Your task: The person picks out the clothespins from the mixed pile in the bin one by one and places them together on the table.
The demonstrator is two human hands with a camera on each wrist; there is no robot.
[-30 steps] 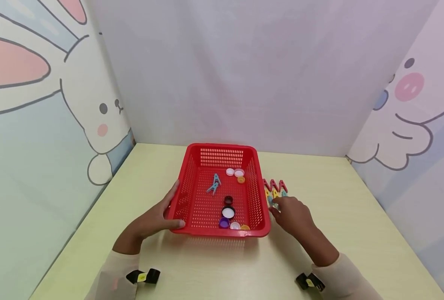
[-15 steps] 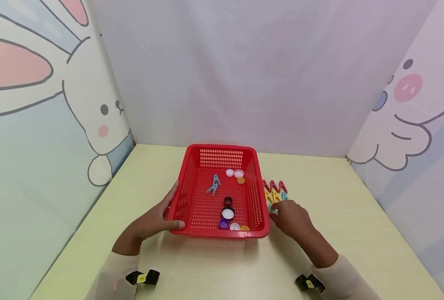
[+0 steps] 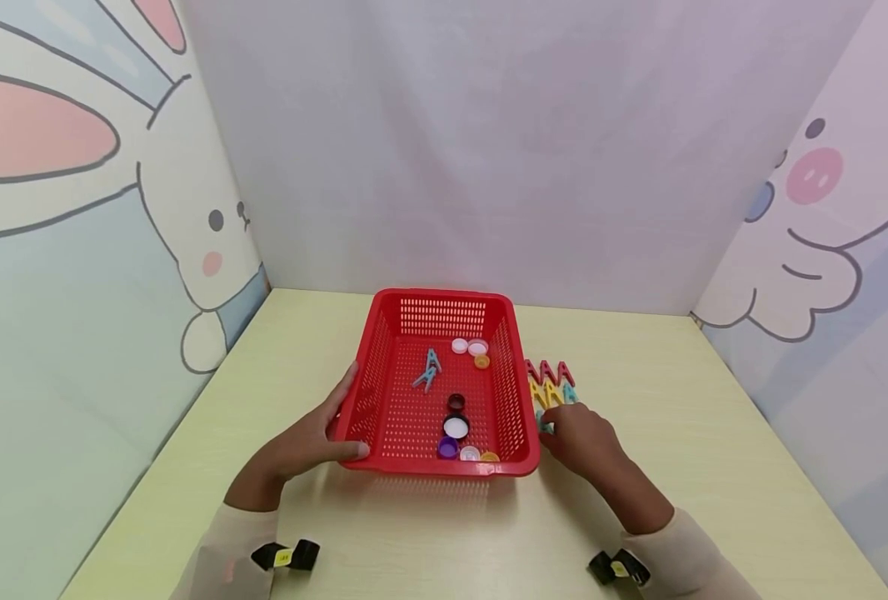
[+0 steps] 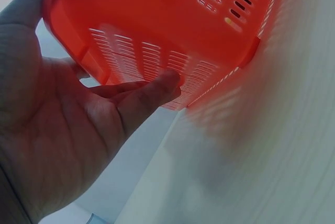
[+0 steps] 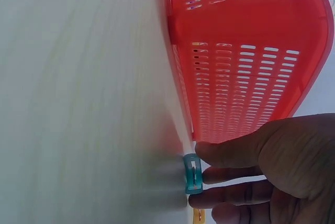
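Observation:
My left hand [image 3: 305, 433] grips the left side of a red plastic basket [image 3: 447, 467]. Its thumb lies over the rim, and in the left wrist view its fingers [image 4: 149, 96] lie against the slotted outer wall. Just beyond the basket's right wall, my right hand [image 3: 582, 437] pinches a teal clothespin [image 5: 193, 174] low at the tabletop. The thumb is on one side of it and fingertips are on the other. Red clothespins [image 3: 548, 372], yellow clothespins [image 3: 552, 393] and another teal clothespin [image 3: 570, 392] lie in rows just behind that hand.
Inside the basket lie two blue clothespins [image 3: 429, 371], a purple bottle cap [image 3: 447, 447], a black-rimmed cap [image 3: 456, 427], a dark cap [image 3: 456, 402], plus several white and orange caps [image 3: 481, 362]. The pale table [image 3: 676, 417] runs back to a cloth-covered wall.
My right hand has come slightly nearer the front with the teal clothespin, so more of the yellow ones shows. The left hand and the basket stay in place.

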